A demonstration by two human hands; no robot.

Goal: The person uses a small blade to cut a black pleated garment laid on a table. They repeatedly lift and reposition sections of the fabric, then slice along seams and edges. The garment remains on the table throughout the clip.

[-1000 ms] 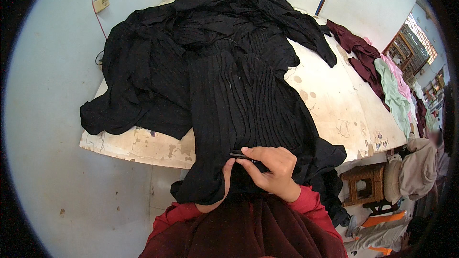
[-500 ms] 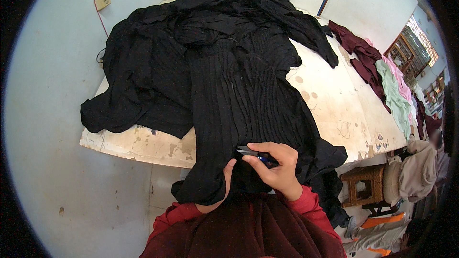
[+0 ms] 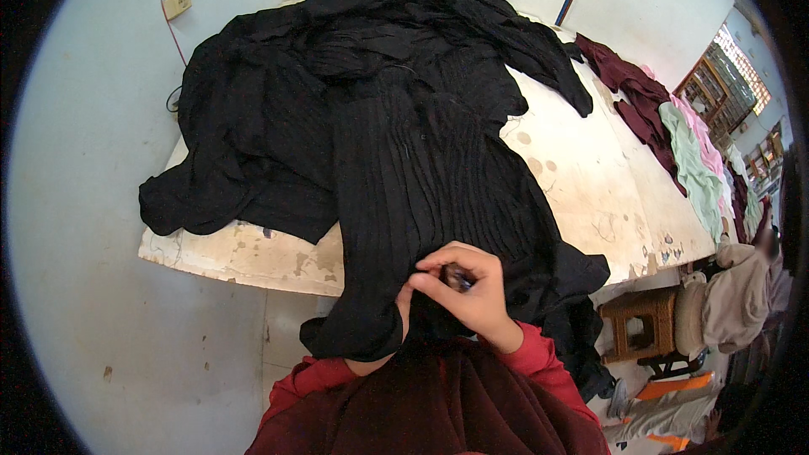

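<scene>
a pale, stained tabletop [image 3: 590, 177] fills the middle of the view. a black pleated garment [image 3: 379, 160] covers most of it, heaped toward the far edge and left corner, its pleated panel running down and hanging over the near edge. along the right edge lie a maroon cloth [image 3: 645, 101], a pale green cloth [image 3: 693, 164] and a pink cloth [image 3: 701, 131]. past the near right corner is a person in beige [image 3: 737, 299], next to a brown stool [image 3: 615, 329].

at the middle of the near edge, two hands meet over the garment. the right hand [image 3: 474, 299] is curled, its thumb and forefinger tips nearly together, with a small dark tool [image 3: 458, 276] held inside its fingers, blurred. the left hand [image 3: 404, 310] shows mainly its thumb, upright against the black cloth, close to the right fingertips; its other fingers are hidden, so how closed they are cannot be told.
</scene>
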